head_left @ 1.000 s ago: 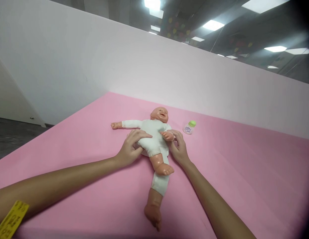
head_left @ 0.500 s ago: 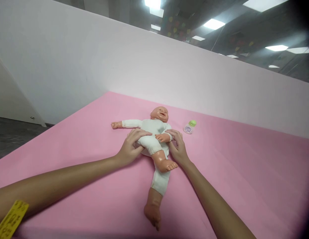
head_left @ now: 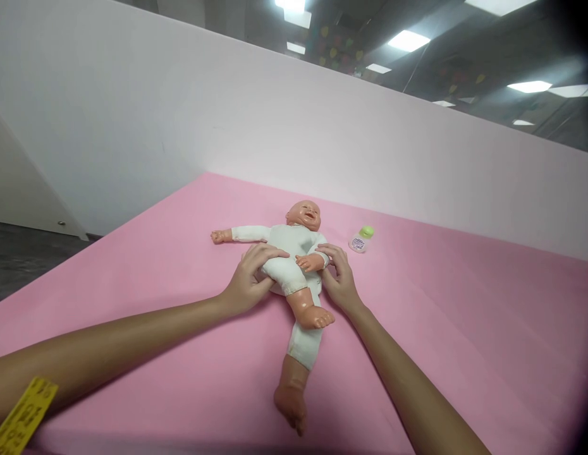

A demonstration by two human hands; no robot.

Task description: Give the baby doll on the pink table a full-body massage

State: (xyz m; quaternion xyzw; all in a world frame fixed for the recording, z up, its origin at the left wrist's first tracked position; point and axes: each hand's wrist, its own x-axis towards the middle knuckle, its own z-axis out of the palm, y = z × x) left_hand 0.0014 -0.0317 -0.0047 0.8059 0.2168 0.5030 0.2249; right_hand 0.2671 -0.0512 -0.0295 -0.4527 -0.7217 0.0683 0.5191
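A baby doll (head_left: 294,243) with a white cloth body and hard plastic head, hands and feet lies face up in the head view. One of its legs crosses over the other. My left hand (head_left: 251,278) is closed around the doll's hip and the top of the crossed leg, thumb beneath and fingers on top. On the opposite side, my right hand (head_left: 339,275) grips the doll's flank and bent arm, its thumb hidden in part by that arm. Just beyond my right hand stands a small clear bottle (head_left: 358,242) with a green cap and a printed label.
The doll rests on a pink padded table surface (head_left: 441,303). A white wall panel (head_left: 294,133) rises along the back, with ceiling lights above it. A yellow measuring tape (head_left: 26,414) shows at the bottom left by my forearm. Dark floor lies past the left edge.
The doll's raised foot has shifted very slightly to the left. Both my hands keep the same hold on the doll, and the view has tilted a little.
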